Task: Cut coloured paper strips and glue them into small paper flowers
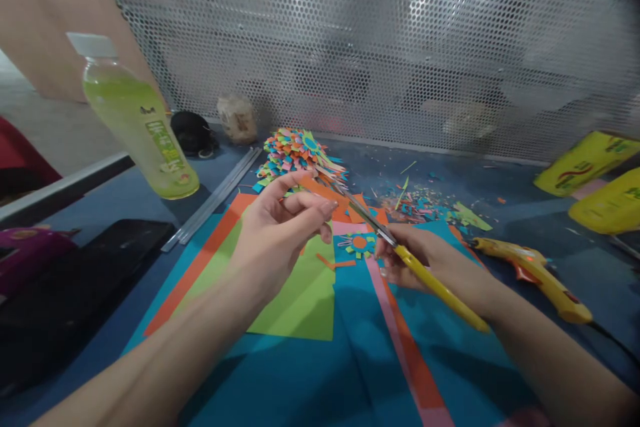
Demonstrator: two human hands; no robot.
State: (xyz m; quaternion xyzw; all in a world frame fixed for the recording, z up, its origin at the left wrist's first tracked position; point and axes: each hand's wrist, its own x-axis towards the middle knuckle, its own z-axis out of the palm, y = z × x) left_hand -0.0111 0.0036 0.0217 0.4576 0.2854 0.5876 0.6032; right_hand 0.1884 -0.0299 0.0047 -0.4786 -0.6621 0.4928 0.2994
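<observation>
My left hand (pixel 280 233) pinches a small piece of orange paper (pixel 324 192) between thumb and fingers. In my right hand (pixel 425 257) are scissors with yellow handles (pixel 435 283), seen edge-on. Their metal blades point up and left, with the tips at the orange paper; whether they are parted I cannot tell. Just below the hands lies a blue, green and orange paper flower (pixel 359 245) with a paper clip beside its centre. Under my left hand is a green paper sheet (pixel 295 307), on top of blue sheets (pixel 320 380). Thin orange strips lie on the green sheet.
A pile of coloured paper pieces (pixel 290 153) stands behind the hands, with scattered scraps (pixel 425 203) to its right. A yellow glue gun (pixel 535 273) lies at the right. Left are a drink bottle (pixel 140 127), clear glue sticks (pixel 215 197) and a dark flat object (pixel 90 293).
</observation>
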